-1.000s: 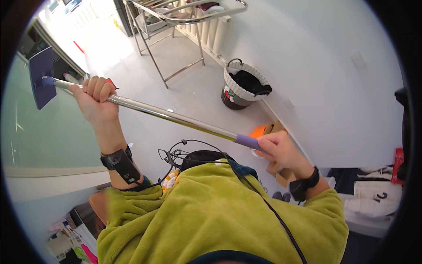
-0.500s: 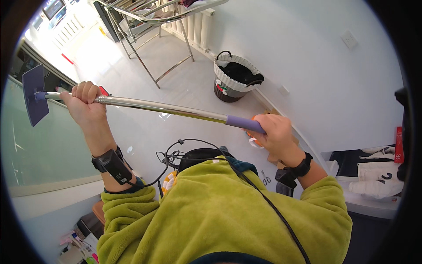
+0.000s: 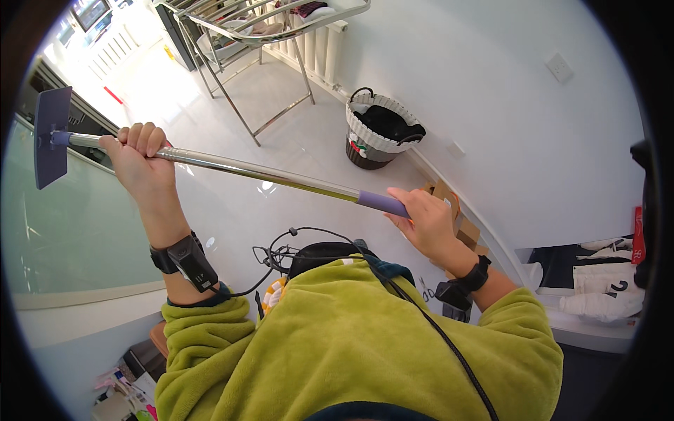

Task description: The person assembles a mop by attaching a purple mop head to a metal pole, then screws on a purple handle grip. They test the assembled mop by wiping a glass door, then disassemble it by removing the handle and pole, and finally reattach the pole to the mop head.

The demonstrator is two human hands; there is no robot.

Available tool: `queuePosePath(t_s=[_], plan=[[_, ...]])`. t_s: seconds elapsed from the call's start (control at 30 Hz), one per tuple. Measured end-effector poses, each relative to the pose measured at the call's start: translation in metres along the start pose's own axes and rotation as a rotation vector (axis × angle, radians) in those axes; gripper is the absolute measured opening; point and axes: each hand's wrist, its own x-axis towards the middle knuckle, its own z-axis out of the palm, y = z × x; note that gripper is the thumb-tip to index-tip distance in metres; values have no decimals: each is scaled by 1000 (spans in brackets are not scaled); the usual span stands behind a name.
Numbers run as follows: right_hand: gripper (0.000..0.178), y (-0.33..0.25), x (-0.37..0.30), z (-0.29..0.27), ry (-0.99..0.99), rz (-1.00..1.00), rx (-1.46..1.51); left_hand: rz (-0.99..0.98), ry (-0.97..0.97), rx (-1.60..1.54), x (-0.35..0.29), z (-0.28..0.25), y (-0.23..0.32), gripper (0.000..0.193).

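I hold a flat mop level across the front of me, with a shiny metal pole (image 3: 267, 173) and a thin purple rectangular head (image 3: 53, 138) at the far left. My left hand (image 3: 145, 160) is closed around the pole close to the head, knuckles up. At the pole's other end, my right hand (image 3: 426, 219) has its fingers and thumb on the purple grip (image 3: 382, 203); the hand covers the grip's tip. The mop head stands on edge, in front of a greenish glass panel. Black straps with small boxes sit on both wrists.
Ahead is a metal drying rack (image 3: 277, 119) before a radiator (image 3: 324, 52). A dark basket with a white rim (image 3: 357, 116) stands by the wall. Cardboard boxes (image 3: 467, 235) lie along the baseboard to the right. A black cable (image 3: 449, 344) runs down my green top.
The mop head has risen a little. My right hand has shifted slightly left and down, with its fingers straighter on the grip. The view has tilted slightly.
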Motion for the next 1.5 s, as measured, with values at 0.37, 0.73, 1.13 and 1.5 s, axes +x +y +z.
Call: queuePosePath(t_s=[0.37, 0.73, 1.13, 1.5], plan=[[21, -26, 21, 10, -357, 289, 876, 93, -569, 279, -15, 24, 15, 52], [64, -69, 85, 15, -905, 351, 1954, 3, -280, 482, -34, -24, 6, 46], [74, -109, 126, 43, -903, 478, 1890, 145, -404, 252, -14, 44, 33, 26], [44, -93, 111, 55, 323, -47, 588, 153, -86, 133, 23, 18, 32, 18]])
